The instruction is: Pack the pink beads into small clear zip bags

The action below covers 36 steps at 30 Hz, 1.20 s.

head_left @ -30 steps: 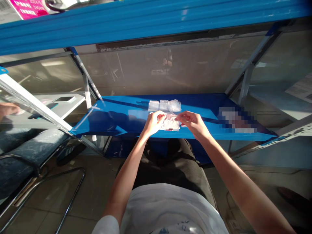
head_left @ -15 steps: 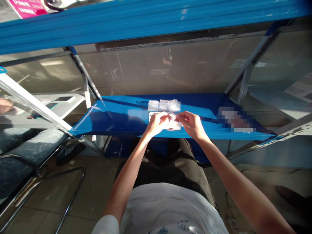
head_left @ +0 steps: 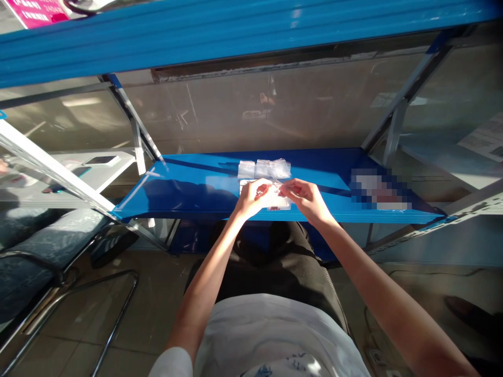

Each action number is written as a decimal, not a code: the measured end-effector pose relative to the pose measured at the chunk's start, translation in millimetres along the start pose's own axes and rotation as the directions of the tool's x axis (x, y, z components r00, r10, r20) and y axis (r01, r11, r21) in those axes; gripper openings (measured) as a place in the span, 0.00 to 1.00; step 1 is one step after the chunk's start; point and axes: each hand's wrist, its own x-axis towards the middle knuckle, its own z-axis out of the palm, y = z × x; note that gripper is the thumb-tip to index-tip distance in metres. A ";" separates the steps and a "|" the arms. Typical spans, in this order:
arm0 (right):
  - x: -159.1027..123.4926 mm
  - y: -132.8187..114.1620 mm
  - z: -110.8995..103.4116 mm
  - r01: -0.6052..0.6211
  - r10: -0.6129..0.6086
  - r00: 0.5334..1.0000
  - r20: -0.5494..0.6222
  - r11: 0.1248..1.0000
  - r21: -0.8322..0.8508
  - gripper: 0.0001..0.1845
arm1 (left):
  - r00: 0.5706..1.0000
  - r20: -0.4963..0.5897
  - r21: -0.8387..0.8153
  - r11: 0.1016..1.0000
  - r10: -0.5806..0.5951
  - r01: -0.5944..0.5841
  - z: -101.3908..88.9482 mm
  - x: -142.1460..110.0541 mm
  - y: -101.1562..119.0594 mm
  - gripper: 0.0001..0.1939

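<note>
Fingers (head_left: pixel 288 187) of left hand (head_left: pixel 250 199) and right hand (head_left: pixel 308 197) pinching small, flat, clear plastic bag (head_left: pixel 280 203)
Bag extends from fingers toward person, between hands, neither clearly nearer, at front of blue metal shelf (head_left: pixel 326 163); long axis indistinct

Top: ridged blue metal shelf edge (head_left: pixel 243 34) | upper centre: glossy brownish panel (head_left: pixel 223 120) | left: white slotted metal post (head_left: pixel 55 166) | lower left: shiny tiled floor (head_left: pixel 58 351)
</note>
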 end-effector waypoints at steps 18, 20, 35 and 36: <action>1.1 -15.8 -11.2 -0.011 0.019 0.997 0.081 0.995 -0.099 0.17 | 0.999 0.008 0.047 0.998 0.040 -0.041 8.4 0.4 3.2 0.12; 1.6 -17.1 -13.4 0.002 0.010 0.996 0.089 0.991 -0.134 0.19 | 0.999 -0.001 0.038 0.998 0.041 -0.041 10.5 1.1 2.5 0.09; 19.9 -2.8 -75.4 -0.177 0.164 0.975 -0.149 0.981 -0.080 0.20 | 0.974 0.116 -0.172 0.962 -0.196 0.214 53.6 60.2 -14.4 0.18; 21.0 1.2 -81.2 -0.208 0.191 0.964 -0.187 0.975 -0.075 0.19 | 0.964 0.155 -0.186 0.952 -0.216 0.243 61.7 64.8 -16.9 0.17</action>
